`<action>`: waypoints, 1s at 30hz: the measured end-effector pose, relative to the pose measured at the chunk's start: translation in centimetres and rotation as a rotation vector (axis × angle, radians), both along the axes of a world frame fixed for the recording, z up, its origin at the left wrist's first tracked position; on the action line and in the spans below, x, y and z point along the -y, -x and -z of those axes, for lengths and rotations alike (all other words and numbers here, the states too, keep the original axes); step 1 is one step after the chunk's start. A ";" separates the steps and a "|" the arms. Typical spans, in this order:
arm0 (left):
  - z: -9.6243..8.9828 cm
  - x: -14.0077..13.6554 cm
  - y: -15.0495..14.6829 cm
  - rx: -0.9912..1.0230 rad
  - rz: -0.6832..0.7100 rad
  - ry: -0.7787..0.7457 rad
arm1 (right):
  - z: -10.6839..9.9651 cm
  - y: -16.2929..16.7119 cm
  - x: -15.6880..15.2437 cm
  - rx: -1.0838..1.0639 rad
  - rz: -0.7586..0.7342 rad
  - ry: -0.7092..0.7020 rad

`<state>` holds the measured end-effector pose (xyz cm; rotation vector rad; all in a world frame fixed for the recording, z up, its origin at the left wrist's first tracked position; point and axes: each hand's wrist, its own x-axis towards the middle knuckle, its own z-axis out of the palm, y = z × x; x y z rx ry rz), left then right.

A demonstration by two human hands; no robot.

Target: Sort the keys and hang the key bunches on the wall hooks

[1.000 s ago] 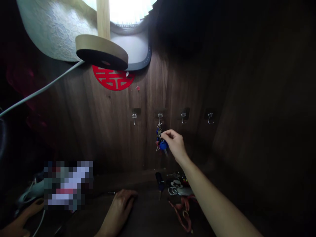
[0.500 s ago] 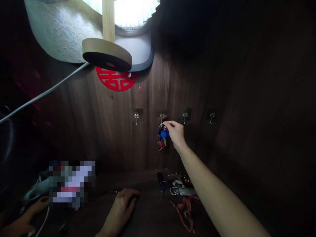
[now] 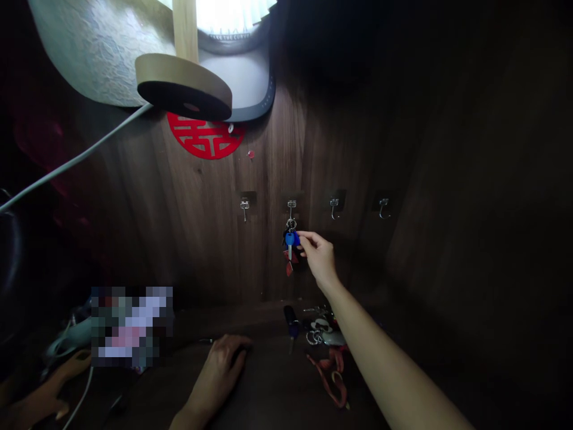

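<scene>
A bunch of keys (image 3: 290, 239) hangs by its rings from the second wall hook (image 3: 292, 205) from the left. Several heads are blue, and red pieces dangle at the bottom. My right hand (image 3: 319, 255) is beside the bunch, thumb and fingers pinched at the edge of a blue key head. On the dark wooden surface rests my left hand (image 3: 226, 355), palm down and holding nothing, its fingertips partly in shadow. A dark key fob (image 3: 290, 319) with a key lies right of it. Farther right, partly behind my right forearm, is another key bunch (image 3: 320, 334) with rings and charms.
Other hooks (image 3: 245, 204), (image 3: 334, 206), (image 3: 384, 207) line the wall. A reddish strap (image 3: 333, 382) lies below the charms. Overhead are a lamp (image 3: 183, 86) with a white cable, caps (image 3: 242, 83) and a red cutout (image 3: 206, 140). A blurred-out item (image 3: 132, 328) lies left.
My right hand has moved down from the hook and key rings to a blue key head. The bunch now hangs lower from the hook. My left hand stays put.
</scene>
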<state>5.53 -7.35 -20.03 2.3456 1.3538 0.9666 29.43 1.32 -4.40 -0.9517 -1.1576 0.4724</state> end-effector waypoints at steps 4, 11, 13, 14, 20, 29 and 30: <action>0.1 -0.1 0.1 -0.017 0.009 0.011 | 2.2 -0.1 0.9 0.010 -0.039 0.032; 0.2 -0.2 0.1 -0.030 -0.003 0.046 | 5.8 -0.7 3.1 0.068 -0.126 0.122; 0.1 -0.1 0.0 -0.018 -0.002 0.050 | 7.0 -1.1 3.9 0.111 -0.155 0.160; 0.0 -0.1 0.0 -0.014 -0.002 0.053 | 7.5 -1.3 4.4 0.144 -0.171 0.179; 0.0 -0.1 0.0 -0.027 -0.004 0.060 | 10.8 -3.4 7.4 0.430 -0.187 0.247; 0.4 -0.3 0.0 -0.046 -0.003 0.034 | 14.8 -8.3 10.2 0.824 0.010 0.318; 0.4 -0.3 0.0 -0.048 -0.001 0.031 | 15.1 -8.7 10.3 0.843 0.026 0.327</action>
